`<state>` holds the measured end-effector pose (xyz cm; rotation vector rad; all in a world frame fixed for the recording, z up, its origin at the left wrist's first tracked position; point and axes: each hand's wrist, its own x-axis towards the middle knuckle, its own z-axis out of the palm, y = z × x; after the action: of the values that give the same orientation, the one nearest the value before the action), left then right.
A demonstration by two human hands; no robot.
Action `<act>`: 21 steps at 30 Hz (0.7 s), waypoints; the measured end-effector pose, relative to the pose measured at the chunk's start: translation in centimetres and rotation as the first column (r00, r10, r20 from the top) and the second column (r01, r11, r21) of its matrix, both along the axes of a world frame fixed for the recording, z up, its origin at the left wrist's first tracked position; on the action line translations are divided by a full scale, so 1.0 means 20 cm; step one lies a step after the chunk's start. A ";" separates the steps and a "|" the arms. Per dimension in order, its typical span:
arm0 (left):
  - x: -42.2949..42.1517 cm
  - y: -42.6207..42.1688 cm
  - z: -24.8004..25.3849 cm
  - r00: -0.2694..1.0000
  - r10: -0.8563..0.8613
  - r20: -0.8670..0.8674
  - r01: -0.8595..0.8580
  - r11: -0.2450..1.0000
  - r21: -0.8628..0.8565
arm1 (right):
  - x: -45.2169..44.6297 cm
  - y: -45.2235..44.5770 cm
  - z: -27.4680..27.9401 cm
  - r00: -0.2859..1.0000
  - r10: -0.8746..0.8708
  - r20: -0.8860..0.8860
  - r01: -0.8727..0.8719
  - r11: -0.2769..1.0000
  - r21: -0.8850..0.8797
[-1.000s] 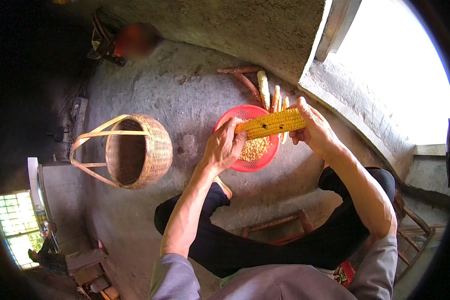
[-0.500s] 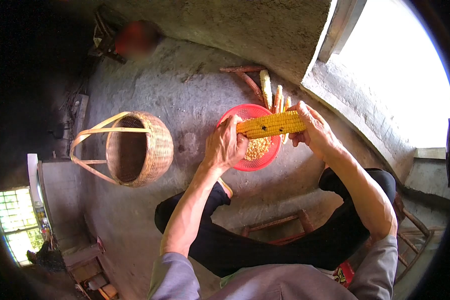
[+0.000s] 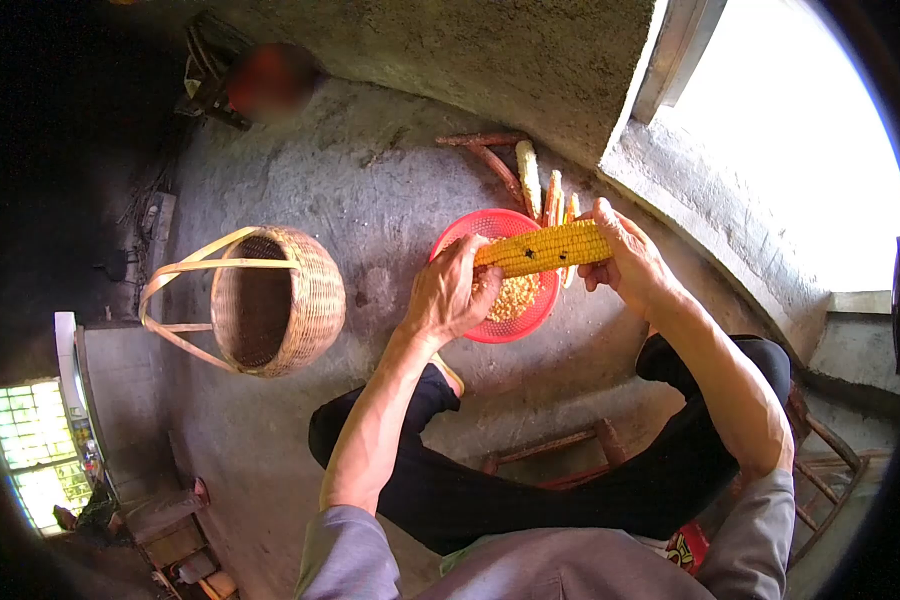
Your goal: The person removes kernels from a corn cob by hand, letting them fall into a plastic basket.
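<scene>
Left hand (image 3: 448,294) and right hand (image 3: 628,258) pinch corn (image 3: 542,250), partly hiding the colander (image 3: 526,328) (wicker basket (image 3: 316,302) leftward).

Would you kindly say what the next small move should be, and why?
I would probably have the left hand thumb the left end of the corn cob: it grips there, over the red basket where loose kernels lie, the right hand holds the other end, and the visible rows look mostly full.
</scene>
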<state>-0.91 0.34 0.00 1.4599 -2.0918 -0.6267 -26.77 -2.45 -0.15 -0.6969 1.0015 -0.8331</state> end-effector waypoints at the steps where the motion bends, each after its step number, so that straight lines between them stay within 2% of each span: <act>1: 0.00 0.00 0.00 1.000 0.002 -0.001 -0.002 1.000 0.025 | 0.00 0.00 0.00 1.000 0.001 0.000 -0.001 1.000 0.005; 8: 0.00 0.00 0.01 0.999 0.045 0.002 -0.045 0.992 0.119 | 0.02 0.01 0.01 1.000 0.007 -0.023 -0.007 1.000 0.002; 15: 0.01 0.00 0.00 0.998 0.055 0.039 -0.060 0.990 0.129 | 0.02 0.01 0.03 1.000 0.003 -0.028 -0.004 1.000 -0.025; 21: 0.00 0.00 0.02 0.999 0.030 -0.044 -0.025 0.992 0.121 | 0.01 0.00 0.01 1.000 0.002 -0.008 -0.003 0.999 -0.033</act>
<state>-0.94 0.35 0.43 1.5224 -2.0260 -0.7800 -26.60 -2.36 0.13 -0.7300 0.9958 -0.8467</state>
